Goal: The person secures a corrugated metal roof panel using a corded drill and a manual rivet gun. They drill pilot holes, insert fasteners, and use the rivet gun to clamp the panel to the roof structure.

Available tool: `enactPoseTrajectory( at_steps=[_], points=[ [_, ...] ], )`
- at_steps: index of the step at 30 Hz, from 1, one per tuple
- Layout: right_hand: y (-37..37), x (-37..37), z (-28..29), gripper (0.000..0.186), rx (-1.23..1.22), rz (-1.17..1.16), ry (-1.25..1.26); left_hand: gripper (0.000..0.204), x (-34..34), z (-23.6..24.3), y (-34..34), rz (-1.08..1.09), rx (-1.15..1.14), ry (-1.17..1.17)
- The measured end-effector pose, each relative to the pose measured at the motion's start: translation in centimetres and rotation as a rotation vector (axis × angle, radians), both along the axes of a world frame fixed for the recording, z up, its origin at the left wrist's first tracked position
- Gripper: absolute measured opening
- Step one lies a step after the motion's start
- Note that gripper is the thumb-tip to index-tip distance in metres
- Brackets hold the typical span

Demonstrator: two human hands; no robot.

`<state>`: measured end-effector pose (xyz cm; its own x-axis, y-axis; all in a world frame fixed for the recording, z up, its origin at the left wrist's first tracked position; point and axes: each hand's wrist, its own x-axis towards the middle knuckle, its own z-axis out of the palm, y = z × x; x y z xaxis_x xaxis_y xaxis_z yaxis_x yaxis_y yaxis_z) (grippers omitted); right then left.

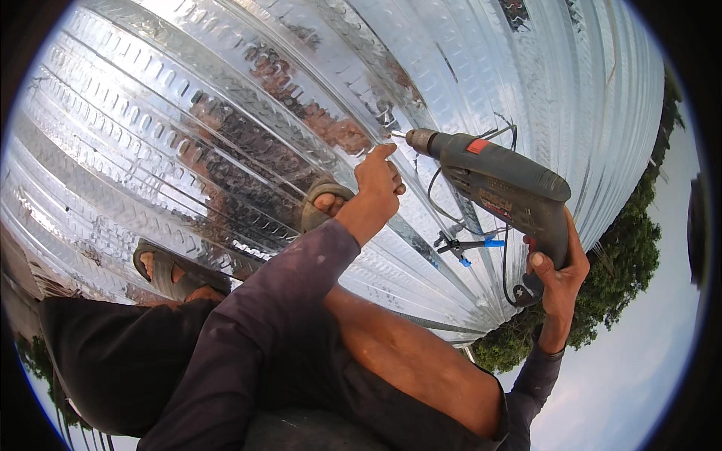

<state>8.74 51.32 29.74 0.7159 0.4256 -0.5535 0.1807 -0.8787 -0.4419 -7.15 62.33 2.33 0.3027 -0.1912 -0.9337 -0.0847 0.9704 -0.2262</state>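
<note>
Drilling a ribbed metal roof sheet [226,113]. The right hand [558,274] is closed around the grip of a grey electric drill [500,184], its bit tip meeting the sheet at about 12 o'clock from centre. The left hand [378,180], fingers pinched, seems to steady a small fastener beside the tip; the view is too small to confirm. Judged next: firm, square pressure. Sandalled feet [177,272] rest on the shiny, dented sheet.
</note>
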Motion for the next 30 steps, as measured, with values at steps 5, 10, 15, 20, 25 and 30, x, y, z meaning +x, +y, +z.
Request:
enactPoseTrajectory(
  at_steps=[5,10,15,20,25,30],
  points=[
    [-0.9,0.0,1.6,0.093,0.119,-0.161,-0.001,0.045,-0.1,-0.4,0.9,-1.128,1.193,0.008],
    [-2.2,0.9,0.5,0.071,0.609,-0.395,0.052,0.032,1.3,-0.5,6.9,-1.897,1.615,-0.425],
    [-3.0,3.5,-7.3,0.052,1.077,-0.761,0.235,0.014,3.6,-4.3,5.5,-2.222,1.926,-0.776],
    [-2.2,7.9,-14.8,0.046,1.321,-0.832,0.488,0.011,4.1,-4.0,7.3,-2.404,2.070,-0.933],
    [-2.4,9.2,-18.9,0.043,1.365,-0.894,0.563,0.015,4.1,-3.9,7.2,-2.373,2.122,-0.960],
    [-2.2,8.4,-20.6,0.045,1.351,-0.917,0.569,0.020,3.2,-2.0,5.7,-2.324,1.932,-0.691]
  ],
)
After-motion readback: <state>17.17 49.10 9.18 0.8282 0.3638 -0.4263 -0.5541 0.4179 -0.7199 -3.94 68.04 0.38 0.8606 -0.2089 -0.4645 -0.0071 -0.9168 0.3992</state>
